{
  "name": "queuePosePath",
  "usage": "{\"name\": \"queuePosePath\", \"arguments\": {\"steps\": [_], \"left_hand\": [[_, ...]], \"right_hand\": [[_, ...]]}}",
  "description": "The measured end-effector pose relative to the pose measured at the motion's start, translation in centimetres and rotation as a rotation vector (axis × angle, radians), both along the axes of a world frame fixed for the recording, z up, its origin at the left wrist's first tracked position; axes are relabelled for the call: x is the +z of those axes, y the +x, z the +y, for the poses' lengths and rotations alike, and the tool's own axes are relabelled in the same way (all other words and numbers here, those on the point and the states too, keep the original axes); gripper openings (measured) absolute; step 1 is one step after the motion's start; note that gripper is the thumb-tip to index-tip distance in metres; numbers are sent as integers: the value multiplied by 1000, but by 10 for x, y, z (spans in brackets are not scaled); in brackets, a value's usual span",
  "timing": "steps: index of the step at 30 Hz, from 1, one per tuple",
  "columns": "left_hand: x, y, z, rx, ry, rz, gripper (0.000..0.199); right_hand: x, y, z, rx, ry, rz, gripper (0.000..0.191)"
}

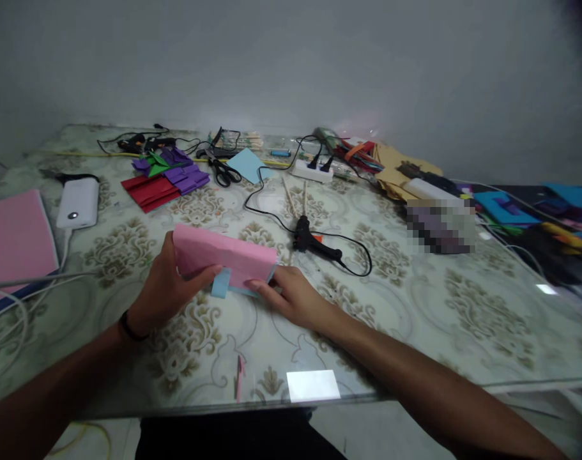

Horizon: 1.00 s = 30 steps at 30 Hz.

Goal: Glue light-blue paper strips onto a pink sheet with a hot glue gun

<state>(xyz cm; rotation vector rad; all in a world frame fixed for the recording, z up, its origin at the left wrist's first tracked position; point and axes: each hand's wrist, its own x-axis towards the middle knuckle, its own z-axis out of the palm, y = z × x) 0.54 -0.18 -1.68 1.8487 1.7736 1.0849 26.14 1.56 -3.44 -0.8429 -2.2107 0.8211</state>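
Observation:
Between my two hands is a folded pink paper piece [223, 248], held above the table, with light blue edges showing underneath. A small light blue paper tab [220, 283] sticks out from its near side. My left hand [168, 281] grips the left end, its thumb pressed on the pink face beside the tab. At the right end, my right hand [288, 295] pinches the lower corner, thumb on top and fingers behind. The fingers behind the paper are partly hidden. Just beyond my right hand lies a black glue gun [312, 241] with its cord.
Behind lie folded red paper [149, 193], purple paper [188, 179], black scissors [223, 172], a light blue sheet [247, 165] and a white power strip [312, 170]. At left are a white power bank [78, 203] and a pink sheet [17, 239]. A pink strip [239, 378] lies near the front edge.

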Motion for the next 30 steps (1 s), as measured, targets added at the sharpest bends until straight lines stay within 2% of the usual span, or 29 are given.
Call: {"name": "queuePosePath", "arguments": {"steps": [5, 11, 17, 24, 30], "left_hand": [[-5, 0, 1, 25, 7, 0, 71], [2, -2, -1, -63, -45, -41, 54], [7, -2, -1, -111, -151, -79, 53], [2, -11, 1, -237, -118, -79, 52], [-3, -5, 2, -140, -111, -133, 53]], "right_hand": [[-1, 0, 0, -2, 13, -8, 29], [-2, 1, 4, -22, -26, -14, 33], [1, 2, 5, -50, -56, -20, 32], [2, 3, 6, -65, -65, -14, 32], [-1, 3, 6, -57, -48, -8, 32]]}}
